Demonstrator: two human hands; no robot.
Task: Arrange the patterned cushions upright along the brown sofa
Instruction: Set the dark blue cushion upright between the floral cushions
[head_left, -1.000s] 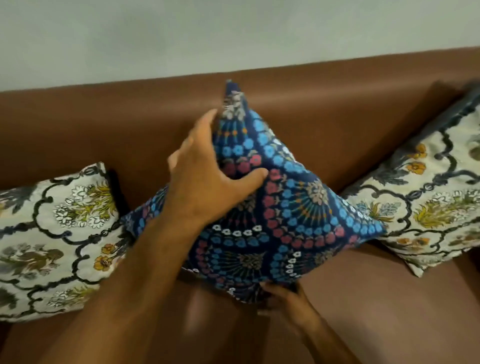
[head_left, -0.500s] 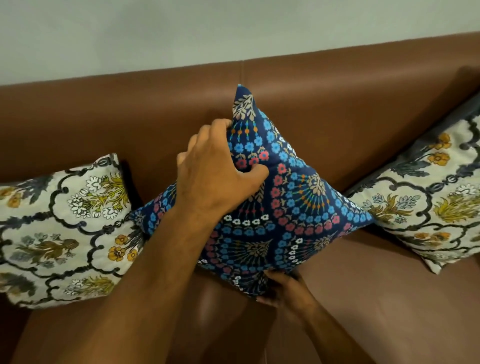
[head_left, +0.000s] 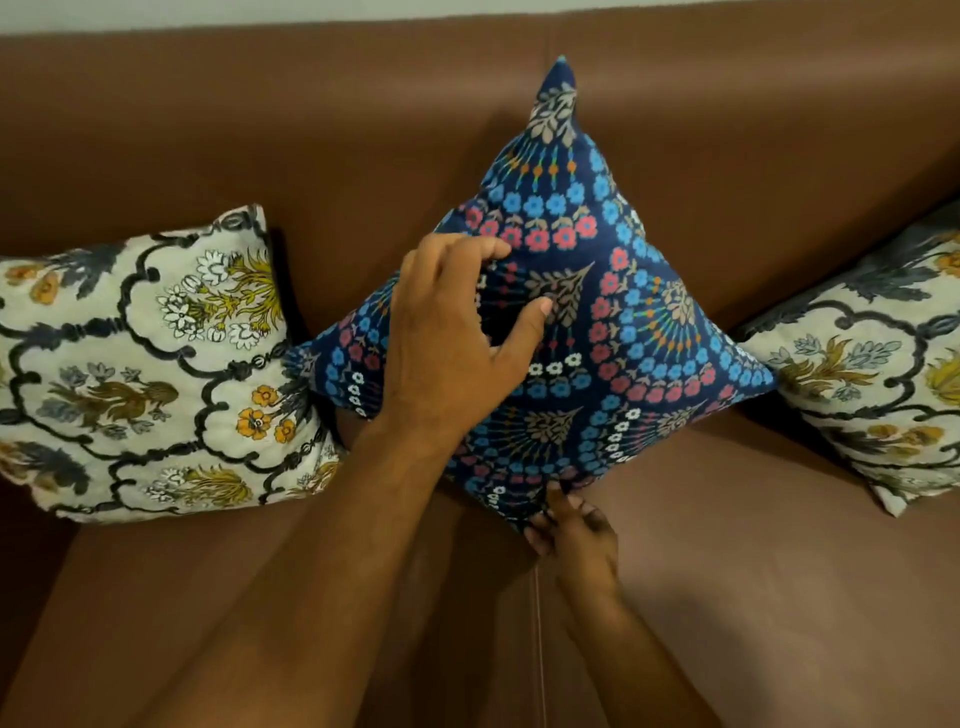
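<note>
Since a moment ago the left hand (head_left: 447, 332) has slid down from the blue cushion's (head_left: 613, 322) upper edge onto its face, fingers curled and pressing in, while the right hand (head_left: 576, 530) pinches the bottom corner. That cushion stands on its point against the brown sofa (head_left: 260, 130), between two cream floral cushions (head_left: 140, 364). It looks soft, light and squashy, so corners and edges seem the surest holds.
</note>
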